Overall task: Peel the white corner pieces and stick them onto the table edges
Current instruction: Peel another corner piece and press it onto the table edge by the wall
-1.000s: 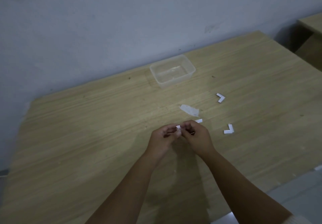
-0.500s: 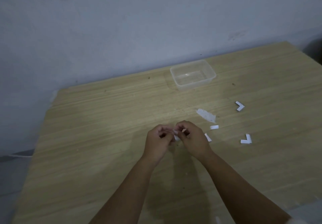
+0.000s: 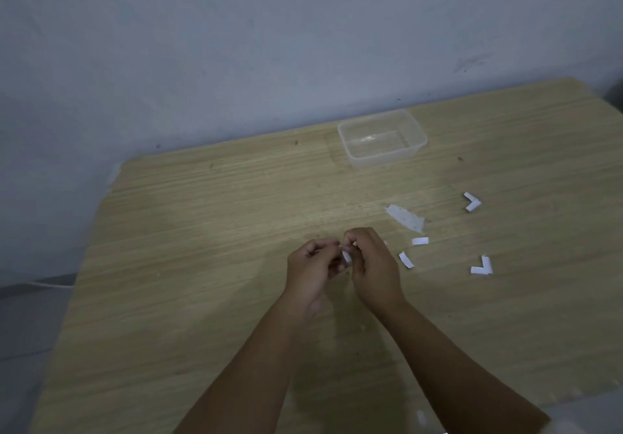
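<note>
My left hand (image 3: 312, 270) and my right hand (image 3: 372, 265) meet above the middle of the wooden table (image 3: 202, 265). Together they pinch one small white corner piece (image 3: 346, 257) between their fingertips; most of it is hidden by the fingers. Two more white L-shaped corner pieces lie on the table to the right, one farther back (image 3: 472, 201) and one nearer (image 3: 482, 266). Two small white strips (image 3: 420, 241) (image 3: 406, 260) lie just right of my right hand.
A clear plastic container (image 3: 382, 136) stands at the back of the table near the wall. A torn pale scrap (image 3: 406, 218) lies between it and my hands. The table's left edge (image 3: 84, 258) and far left corner are in view.
The view has swung left, so the table's left edge shows more. A second white strip now lies beside my right hand. Both hands stay together on the corner piece.
</note>
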